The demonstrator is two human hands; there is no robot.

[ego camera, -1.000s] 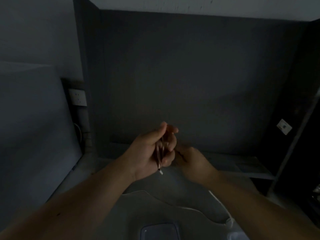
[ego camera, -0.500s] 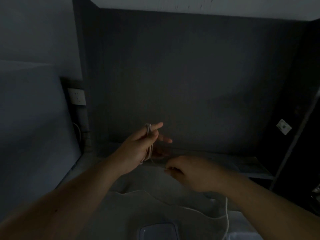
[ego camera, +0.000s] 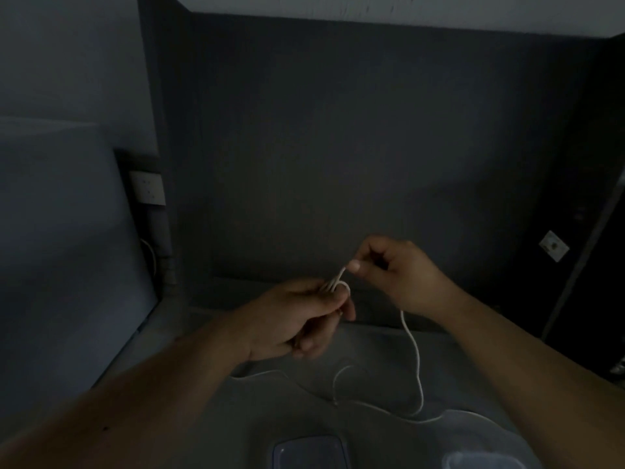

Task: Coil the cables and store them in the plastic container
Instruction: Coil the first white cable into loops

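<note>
Dim room corner: grey walls, wall socket [ego camera: 147,187], bare table [ego camera: 236,411].

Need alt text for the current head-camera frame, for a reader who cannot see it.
In a dim room, a person's left hand grips a small coil of white cable while the right hand pinches the strand just above it. The loose cable trails onto a grey table, near a clear plastic container.

Two hands [ego camera: 297,319] [ego camera: 402,275], one white cable [ego camera: 414,353], two plastic containers [ego camera: 309,451] [ego camera: 487,460], two wall sockets [ego camera: 148,187] [ego camera: 553,246].

Dim room, dark wall [ego camera: 372,147], wall socket [ego camera: 148,187]
</note>
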